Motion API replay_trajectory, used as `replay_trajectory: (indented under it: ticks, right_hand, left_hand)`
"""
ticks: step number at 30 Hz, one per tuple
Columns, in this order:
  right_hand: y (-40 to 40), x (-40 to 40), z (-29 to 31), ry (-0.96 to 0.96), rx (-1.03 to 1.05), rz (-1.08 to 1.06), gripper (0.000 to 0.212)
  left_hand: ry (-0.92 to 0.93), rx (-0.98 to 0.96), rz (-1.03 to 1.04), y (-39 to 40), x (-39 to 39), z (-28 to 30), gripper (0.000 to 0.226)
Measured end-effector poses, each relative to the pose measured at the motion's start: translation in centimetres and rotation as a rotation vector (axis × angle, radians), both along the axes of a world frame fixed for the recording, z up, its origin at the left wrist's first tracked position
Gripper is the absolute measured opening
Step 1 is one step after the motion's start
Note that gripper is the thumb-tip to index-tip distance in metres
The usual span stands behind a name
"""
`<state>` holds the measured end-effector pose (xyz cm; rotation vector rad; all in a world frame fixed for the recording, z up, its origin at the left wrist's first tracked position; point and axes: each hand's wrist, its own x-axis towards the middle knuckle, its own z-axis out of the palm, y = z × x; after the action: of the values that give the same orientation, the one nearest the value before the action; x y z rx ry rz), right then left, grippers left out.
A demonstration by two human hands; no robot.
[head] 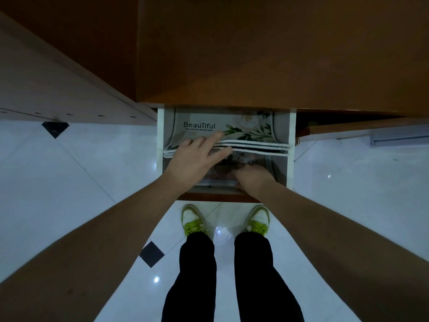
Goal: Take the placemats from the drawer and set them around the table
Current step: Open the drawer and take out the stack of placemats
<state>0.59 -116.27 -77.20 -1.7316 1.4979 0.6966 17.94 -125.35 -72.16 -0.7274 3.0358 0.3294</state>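
both hands are in the drawer: our left hand pinches the placemats' lifted edge, our right hand's grip we cannot tell; next, lift the stack out.

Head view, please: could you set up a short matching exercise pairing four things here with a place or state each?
Things:
1. left hand
2. right hand
3. placemats
4. shoes

Places or states:
A. lying in the open drawer, top one printed with leaves
B. on the white floor tiles, green
C. fingers holding the stacked white edges
D. low at the drawer's near end, knuckles up

Pairs: 1-C, 2-D, 3-A, 4-B
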Motion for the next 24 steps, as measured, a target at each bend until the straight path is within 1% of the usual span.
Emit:
replay_trajectory:
  ticks: [1,3,4,6,7,10,12,13,15,16,19,20,21,24]
  right_hand:
    - [-0.3,0.4,-0.1,0.02,-0.005,0.05,0.029]
    - [-0.7,1.1,0.1,0.044,-0.006,0.157,0.021]
    - [-0.8,1.3,0.2,0.046,-0.019,0.208,0.02]
    - [-0.6,1.5,0.3,0.05,-0.072,0.287,0.022]
    - [-0.4,1.4,0.3,0.051,-0.105,0.29,0.023]
    - [0.2,0.4,0.7,0.044,-0.198,0.209,0.024]
    - [0.6,-0.3,1.3,0.051,-0.351,0.187,0.018]
    - [1.0,-0.6,1.5,0.032,-0.447,0.158,0.021]
    - [2.0,-0.7,2.0,-0.011,-0.564,0.093,0.028]
    - [2.5,-0.7,2.0,-0.019,-0.589,0.064,0.028]
    - [2.8,-0.7,2.5,-0.045,-0.684,-0.028,0.025]
    - [2.5,-0.8,2.7,-0.055,-0.723,-0.065,0.024]
    - [2.4,-0.9,2.8,-0.071,-0.764,-0.091,0.023]
    - [2.1,-1.0,3.2,-0.094,-0.855,-0.088,0.02]
  left_hand:
    - [0.025,-0.007,-0.008,-0.2,-0.2,0.0,0.063]
    - [0.025,-0.041,-0.017,-0.6,-0.6,0.1,0.047]
    - [0.005,-0.057,-0.03,-0.7,-0.8,0.1,0.039]
    - [-0.032,-0.076,-0.05,-0.5,-0.6,-0.2,0.032]
    - [-0.038,-0.093,-0.049,-0.2,-0.3,-0.5,0.031]
    - [-0.049,-0.112,-0.035,0.8,0.7,-1.7,0.038]
    - [-0.1,-0.097,-0.027,1.6,1.3,-2.4,0.042]
    - [-0.134,-0.09,-0.023,1.9,1.4,-2.7,0.042]
    - [-0.175,-0.069,-0.014,2.3,1.4,-3.0,0.038]
    - [-0.189,-0.063,-0.007,2.4,1.2,-3.0,0.041]
    - [-0.263,-0.04,0.001,2.1,0.8,-2.9,0.065]
    - [-0.28,-0.034,-0.001,2.0,0.7,-2.8,0.069]
    - [-0.29,-0.032,-0.002,2.0,0.7,-2.6,0.069]
    - [-0.26,-0.055,0.015,1.9,0.8,-2.1,0.057]
